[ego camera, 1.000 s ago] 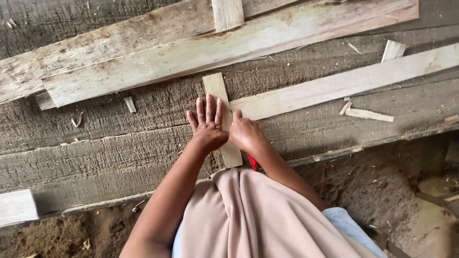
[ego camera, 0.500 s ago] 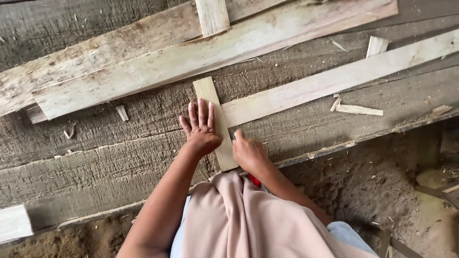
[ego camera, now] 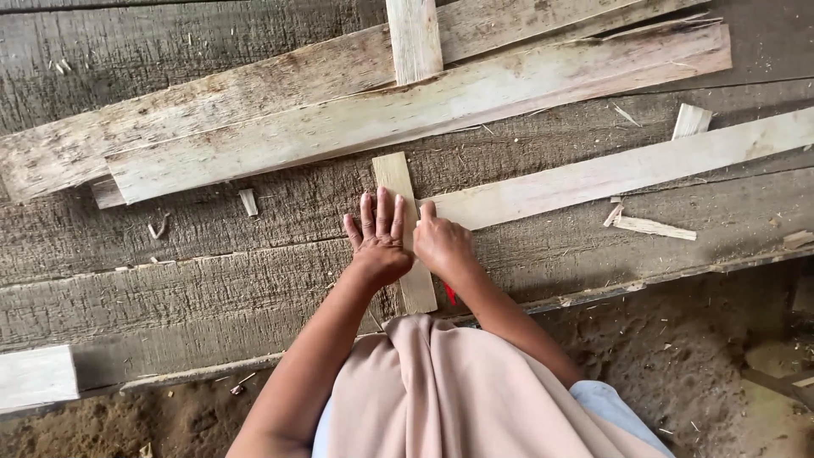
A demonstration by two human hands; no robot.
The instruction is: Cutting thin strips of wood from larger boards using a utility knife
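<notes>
My left hand [ego camera: 379, 240] lies flat, fingers spread, on a short pale wooden slat [ego camera: 395, 175] that lies across weathered grey planks [ego camera: 195, 280]. My right hand [ego camera: 441, 246] is closed against the slat's right edge, where the end of a long pale strip [ego camera: 627, 170] meets it. A thin red stick [ego camera: 449, 294] pokes out below that hand. The slat's near end [ego camera: 419, 293] shows between my wrists.
Two wide rough boards [ego camera: 407, 110] lie diagonally beyond the slat, with an upright slat [ego camera: 414, 38] over them. A small offcut [ego camera: 691, 120], a splinter [ego camera: 653, 226] and chips lie around. A white block [ego camera: 34, 377] sits at the left; dirt ground [ego camera: 695, 339] is below.
My right hand slid toward me along the slat's right edge, then back up to the strip's end. My left hand stayed pressed on the slat.
</notes>
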